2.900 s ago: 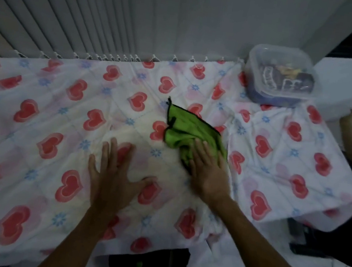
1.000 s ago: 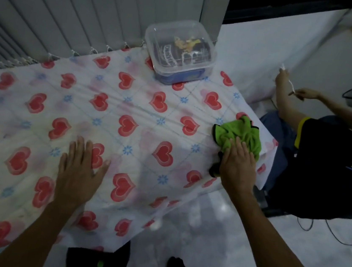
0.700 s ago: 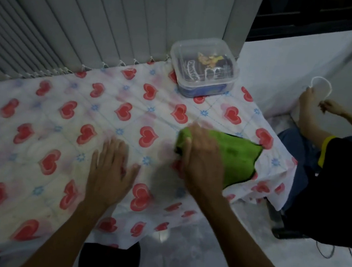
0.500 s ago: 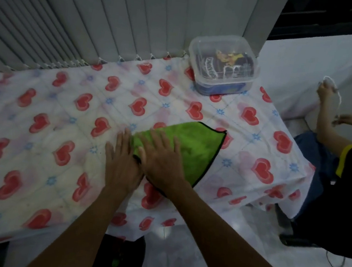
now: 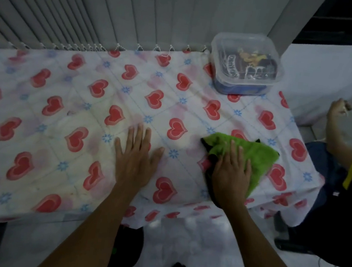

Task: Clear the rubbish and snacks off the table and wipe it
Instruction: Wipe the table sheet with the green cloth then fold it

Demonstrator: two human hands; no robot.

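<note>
A table (image 5: 41, 103) covered with a white cloth printed with red hearts fills the view. A green rag (image 5: 256, 158) with a dark edge lies near the table's front right corner. My right hand (image 5: 231, 175) presses flat on the rag's left part, fingers spread. My left hand (image 5: 136, 157) rests palm down on the bare tablecloth, a hand's width left of the rag, holding nothing. A clear lidded plastic box (image 5: 245, 64) with dark snack packets inside stands at the back right corner.
Grey vertical blinds (image 5: 97, 8) hang right behind the table. Another person (image 5: 345, 194) in a dark shirt sits at the right end, hands raised. The tablecloth hangs over the front edge. A dark object (image 5: 127, 251) sits on the pale floor under the table.
My right hand slid the rag from the right edge to the middle beside my left hand, then back toward the right. My left hand stayed flat on the cloth.
</note>
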